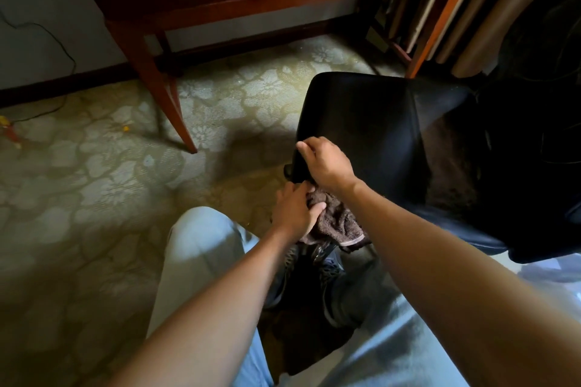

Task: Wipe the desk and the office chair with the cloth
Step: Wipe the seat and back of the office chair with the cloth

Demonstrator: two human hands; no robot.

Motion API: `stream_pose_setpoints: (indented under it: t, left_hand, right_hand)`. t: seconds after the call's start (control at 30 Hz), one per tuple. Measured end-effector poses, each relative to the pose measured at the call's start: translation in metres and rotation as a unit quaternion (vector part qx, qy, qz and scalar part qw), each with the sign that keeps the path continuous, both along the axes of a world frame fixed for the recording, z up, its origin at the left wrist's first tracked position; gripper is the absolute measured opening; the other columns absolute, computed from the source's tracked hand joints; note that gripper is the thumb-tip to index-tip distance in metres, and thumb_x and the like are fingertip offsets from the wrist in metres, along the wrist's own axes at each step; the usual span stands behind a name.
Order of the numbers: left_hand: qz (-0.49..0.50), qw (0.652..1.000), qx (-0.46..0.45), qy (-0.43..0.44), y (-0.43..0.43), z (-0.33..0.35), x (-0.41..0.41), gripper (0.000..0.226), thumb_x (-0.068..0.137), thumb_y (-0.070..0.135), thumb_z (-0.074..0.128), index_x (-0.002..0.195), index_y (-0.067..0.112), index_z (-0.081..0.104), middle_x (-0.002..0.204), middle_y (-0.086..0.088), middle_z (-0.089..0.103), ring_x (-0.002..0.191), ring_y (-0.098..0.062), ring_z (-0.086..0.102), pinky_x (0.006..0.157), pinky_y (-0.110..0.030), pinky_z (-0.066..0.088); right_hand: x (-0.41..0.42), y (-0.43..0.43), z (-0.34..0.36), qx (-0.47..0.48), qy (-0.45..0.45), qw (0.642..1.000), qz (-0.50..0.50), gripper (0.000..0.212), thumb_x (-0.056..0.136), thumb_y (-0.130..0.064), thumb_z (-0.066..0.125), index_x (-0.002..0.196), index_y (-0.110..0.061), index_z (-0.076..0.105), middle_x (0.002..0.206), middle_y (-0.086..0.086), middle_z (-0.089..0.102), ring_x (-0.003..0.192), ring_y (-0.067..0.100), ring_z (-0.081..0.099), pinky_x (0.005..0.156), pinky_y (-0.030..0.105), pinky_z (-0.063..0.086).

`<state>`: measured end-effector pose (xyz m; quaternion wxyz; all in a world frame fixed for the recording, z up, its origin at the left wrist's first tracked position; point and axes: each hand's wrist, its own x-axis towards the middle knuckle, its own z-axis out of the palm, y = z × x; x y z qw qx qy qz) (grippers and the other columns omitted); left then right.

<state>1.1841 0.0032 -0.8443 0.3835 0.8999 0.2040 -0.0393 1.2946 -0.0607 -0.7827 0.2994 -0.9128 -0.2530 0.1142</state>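
Note:
The black office chair stands at centre right, its seat facing me. My right hand grips the seat's near left edge, fingers curled over the rim. Just below it my left hand holds the brown terry cloth, thumb pressed into the bunched fabric under the seat's edge. The cloth hangs down toward the chair's base. The red-brown wooden desk stands at the top, with two drawers and ring pulls; its top surface is out of view.
Patterned beige carpet covers the floor. My knees in light trousers are at the bottom. A dark cable runs along the left wall. Beige curtains and dark objects stand at the right behind the chair.

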Motion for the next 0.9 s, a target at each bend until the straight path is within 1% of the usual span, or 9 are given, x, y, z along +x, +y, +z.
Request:
stream_pose_setpoints:
  t: [0.13, 0.27, 0.33, 0.37, 0.47, 0.53, 0.6, 0.73, 0.9]
  left_hand:
    - [-0.008, 0.999, 0.003, 0.032, 0.002, 0.007, 0.004, 0.044, 0.094, 0.045, 0.061, 0.133, 0.027, 0.053, 0.137, -0.008, 0.044, 0.128, -0.033, 0.036, 0.103, -0.039, 0.035]
    - [-0.026, 0.998, 0.032, 0.044, 0.004, 0.01, 0.012, 0.041, 0.094, 0.037, 0.064, 0.13, 0.02, 0.053, 0.125, -0.014, 0.05, 0.118, -0.039, 0.049, 0.093, -0.043, 0.044]
    - [-0.037, 0.997, 0.045, 0.056, 0.005, 0.015, 0.017, 0.043, 0.096, 0.032, 0.063, 0.135, 0.018, 0.051, 0.129, -0.015, 0.051, 0.119, -0.039, 0.053, 0.094, -0.041, 0.046]
    - [-0.032, 0.997, 0.041, 0.056, 0.008, 0.018, 0.019, 0.04, 0.097, 0.03, 0.062, 0.133, 0.017, 0.053, 0.128, -0.015, 0.051, 0.119, -0.038, 0.054, 0.095, -0.04, 0.046]
    - [-0.014, 0.999, 0.039, 0.016, 0.006, 0.026, 0.022, 0.008, 0.096, 0.023, 0.062, 0.1, 0.018, 0.058, 0.104, -0.008, 0.05, 0.101, -0.035, 0.058, 0.08, -0.036, 0.044]
    - [-0.003, 0.999, 0.042, -0.01, 0.001, 0.03, 0.022, 0.01, 0.095, 0.025, 0.063, 0.093, 0.018, 0.057, 0.099, -0.004, 0.049, 0.093, -0.032, 0.058, 0.077, -0.035, 0.044]
    - [-0.005, 0.998, 0.044, -0.039, -0.006, 0.038, 0.025, 0.015, 0.095, 0.03, 0.065, 0.093, 0.017, 0.058, 0.098, -0.003, 0.049, 0.09, -0.029, 0.057, 0.075, -0.036, 0.045]
    - [-0.032, 0.993, 0.087, -0.069, -0.02, 0.056, 0.032, 0.021, 0.097, 0.04, 0.061, 0.093, 0.021, 0.053, 0.097, 0.0, 0.05, 0.086, -0.025, 0.054, 0.066, -0.033, 0.035]
    - [-0.084, 0.98, 0.149, -0.102, -0.034, 0.07, 0.049, 0.026, 0.097, 0.049, 0.056, 0.1, 0.024, 0.055, 0.097, 0.003, 0.048, 0.089, -0.027, 0.059, 0.068, -0.032, 0.035]
  right_hand:
    - [-0.002, -0.006, -0.002, -0.027, -0.017, 0.999, 0.017, 0.033, 0.105, -0.039, 0.041, 0.116, -0.021, 0.068, 0.113, 0.003, 0.062, 0.105, 0.026, 0.061, 0.086, 0.041, 0.049]
    - [-0.003, -0.036, -0.009, -0.078, -0.014, 0.996, 0.029, 0.03, 0.101, -0.029, 0.046, 0.124, -0.026, 0.066, 0.121, 0.001, 0.06, 0.11, 0.024, 0.06, 0.088, 0.038, 0.049]
    - [-0.006, -0.053, -0.01, -0.087, -0.004, 0.996, 0.032, 0.03, 0.099, -0.028, 0.048, 0.122, -0.026, 0.066, 0.122, 0.002, 0.061, 0.112, 0.026, 0.06, 0.091, 0.04, 0.049]
    - [-0.008, -0.057, -0.011, -0.094, 0.003, 0.995, 0.04, 0.03, 0.098, -0.03, 0.049, 0.122, -0.027, 0.065, 0.122, 0.003, 0.061, 0.114, 0.026, 0.059, 0.093, 0.042, 0.048]
    - [-0.017, -0.074, -0.008, -0.144, 0.021, 0.988, 0.059, 0.039, 0.096, -0.041, 0.051, 0.131, -0.028, 0.059, 0.129, 0.004, 0.057, 0.122, 0.028, 0.05, 0.101, 0.046, 0.039]
    - [-0.023, -0.086, -0.007, -0.17, 0.027, 0.983, 0.064, 0.048, 0.094, -0.045, 0.054, 0.139, -0.029, 0.05, 0.135, 0.005, 0.051, 0.127, 0.03, 0.041, 0.106, 0.05, 0.032]
    - [-0.025, -0.095, -0.008, -0.169, 0.034, 0.984, 0.049, 0.053, 0.094, -0.04, 0.058, 0.144, -0.028, 0.043, 0.137, 0.007, 0.048, 0.128, 0.032, 0.04, 0.107, 0.052, 0.032]
    - [-0.022, -0.105, -0.01, -0.103, 0.025, 0.994, 0.004, 0.039, 0.098, -0.019, 0.055, 0.137, -0.019, 0.05, 0.122, 0.012, 0.053, 0.115, 0.035, 0.052, 0.101, 0.048, 0.045]
    - [-0.014, -0.128, -0.002, -0.068, -0.033, 0.997, -0.034, 0.034, 0.1, -0.014, 0.047, 0.131, -0.021, 0.058, 0.108, 0.006, 0.049, 0.105, 0.031, 0.054, 0.089, 0.042, 0.05]
